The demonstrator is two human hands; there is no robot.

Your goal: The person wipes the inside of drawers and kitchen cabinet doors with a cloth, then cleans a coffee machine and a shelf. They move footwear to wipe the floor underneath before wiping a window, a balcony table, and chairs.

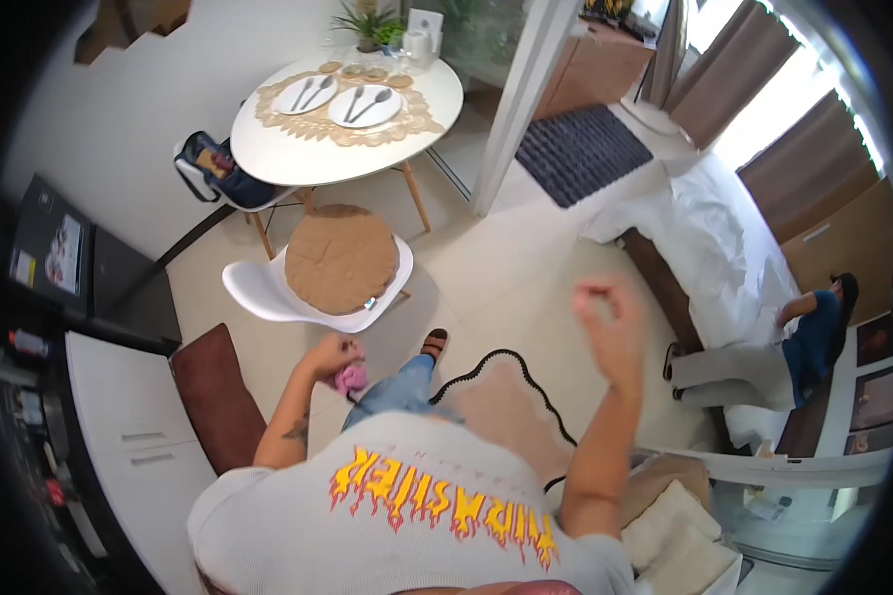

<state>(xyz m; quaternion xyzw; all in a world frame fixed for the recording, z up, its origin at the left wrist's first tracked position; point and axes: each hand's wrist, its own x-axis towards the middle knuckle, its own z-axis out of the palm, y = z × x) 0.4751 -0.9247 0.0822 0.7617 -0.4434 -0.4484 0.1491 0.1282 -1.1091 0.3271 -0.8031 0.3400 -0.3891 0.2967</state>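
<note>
Nearest is the wearer's grey tee (298,516) w/ yellow & red flame lettering, on the near side of the white chair (243,286). Pale cushions (675,526) lie nr right of the chair. L hand (329,355), just on the chair's near side, is clenched round a small pink item (351,377); exact kind can't be told, blurred. R hand (610,322) is up in the air to the right of the chair, released, thumb & fingers loosely bent, also blurred. Jeans (392,392) & a brown sandal (434,343) show just nr-right of the chair; a pinkish rug (501,402) w/ black scalloped edge spreads a bit further that way. Nr-left of the chair: a dark red-brown mat (216,402), then a white cabinet (119,407). On the chair itself sits a round brown cushion (339,260). Beyond the chair stands a white oval table (298,171) w/ 2 white plates (286,97), utensils on each, plus a plant (367,30); a dark bag (226,177) is beyond-left. Well right of the chair, another person in a blue top (814,342) is by a white-sheeted bed (695,203). Far beyond-right: a dark mat (585,149), then brown curtains (734,74).
</note>
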